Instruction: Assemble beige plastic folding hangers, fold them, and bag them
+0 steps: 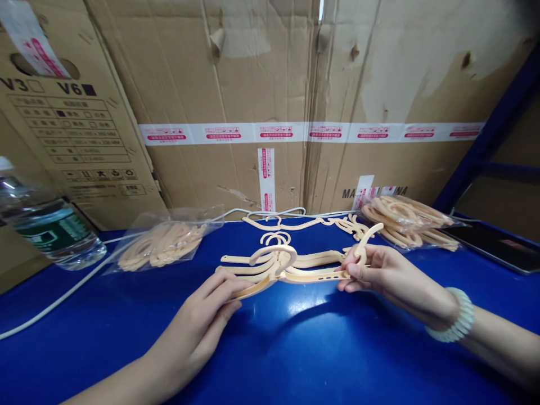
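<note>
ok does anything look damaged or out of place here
Yes, the large brown cardboard panels behind the glossy blue table look damaged: a torn-looking, pale scrap curls out at their upper left, and a ragged dark spot marks their upper right, breaking the otherwise flat surface.

We are holding a beige hanger (310,278) in our left hand (206,315). At its right end, our right hand (390,275) is pinching a curved piece (366,238).

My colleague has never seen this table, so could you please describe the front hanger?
Before the boxes is a blue table. Over its middle, find the left hand and right hand. The hanger spans between them; its neighbours behind do not.
</note>
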A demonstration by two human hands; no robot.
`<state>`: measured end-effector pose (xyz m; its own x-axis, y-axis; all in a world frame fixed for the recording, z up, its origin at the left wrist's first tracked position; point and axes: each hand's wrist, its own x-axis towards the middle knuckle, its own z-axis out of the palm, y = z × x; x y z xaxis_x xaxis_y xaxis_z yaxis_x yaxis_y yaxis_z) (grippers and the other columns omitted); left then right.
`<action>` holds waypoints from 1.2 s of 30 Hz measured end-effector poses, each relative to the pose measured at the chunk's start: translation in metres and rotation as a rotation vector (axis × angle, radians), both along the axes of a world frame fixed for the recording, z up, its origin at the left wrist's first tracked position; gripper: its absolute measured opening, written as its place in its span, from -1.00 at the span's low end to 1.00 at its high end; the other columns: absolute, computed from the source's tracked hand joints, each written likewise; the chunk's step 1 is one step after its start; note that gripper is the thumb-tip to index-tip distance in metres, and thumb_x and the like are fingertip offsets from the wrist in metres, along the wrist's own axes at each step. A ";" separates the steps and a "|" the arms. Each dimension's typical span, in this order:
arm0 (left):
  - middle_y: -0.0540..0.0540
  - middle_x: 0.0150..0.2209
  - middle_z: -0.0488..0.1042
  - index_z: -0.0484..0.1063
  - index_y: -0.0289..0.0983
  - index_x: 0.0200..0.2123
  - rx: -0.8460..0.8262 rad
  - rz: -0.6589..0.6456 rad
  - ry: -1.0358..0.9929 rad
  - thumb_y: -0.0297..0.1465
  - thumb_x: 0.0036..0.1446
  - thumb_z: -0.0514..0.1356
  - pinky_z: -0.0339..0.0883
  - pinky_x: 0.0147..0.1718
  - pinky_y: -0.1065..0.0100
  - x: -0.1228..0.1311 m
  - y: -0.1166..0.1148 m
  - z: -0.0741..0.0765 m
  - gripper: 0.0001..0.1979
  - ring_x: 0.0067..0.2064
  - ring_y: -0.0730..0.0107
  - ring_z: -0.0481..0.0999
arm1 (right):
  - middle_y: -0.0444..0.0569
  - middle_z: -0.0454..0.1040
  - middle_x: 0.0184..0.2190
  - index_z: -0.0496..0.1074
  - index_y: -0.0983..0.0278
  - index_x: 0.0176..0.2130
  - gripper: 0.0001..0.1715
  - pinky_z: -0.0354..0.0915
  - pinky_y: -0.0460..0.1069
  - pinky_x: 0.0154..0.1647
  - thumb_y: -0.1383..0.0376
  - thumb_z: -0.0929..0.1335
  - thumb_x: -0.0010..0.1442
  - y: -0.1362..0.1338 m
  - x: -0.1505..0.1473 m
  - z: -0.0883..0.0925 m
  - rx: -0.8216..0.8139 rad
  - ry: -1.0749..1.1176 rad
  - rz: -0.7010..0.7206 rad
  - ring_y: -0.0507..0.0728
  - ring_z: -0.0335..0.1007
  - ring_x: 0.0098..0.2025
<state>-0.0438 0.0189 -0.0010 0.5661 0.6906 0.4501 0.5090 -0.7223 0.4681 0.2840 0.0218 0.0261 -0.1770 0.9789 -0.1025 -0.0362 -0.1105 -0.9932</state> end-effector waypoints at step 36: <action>-0.09 -0.34 0.47 0.39 -0.30 -0.30 0.444 -0.076 0.427 -0.53 0.33 -0.01 0.29 -0.33 0.32 -0.018 0.020 0.021 -0.78 -0.33 0.31 0.41 | 0.05 0.50 -0.32 0.54 0.26 -0.46 -0.72 0.29 0.08 -0.17 0.09 0.44 0.08 0.030 0.064 0.025 0.460 -1.135 0.375 0.24 0.44 -0.24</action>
<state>-0.0614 0.0388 0.0204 0.7998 0.4399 0.4083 0.5244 -0.8431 -0.1191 0.3479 0.0518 0.0514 -0.4845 0.8737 -0.0437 0.8114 0.4301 -0.3958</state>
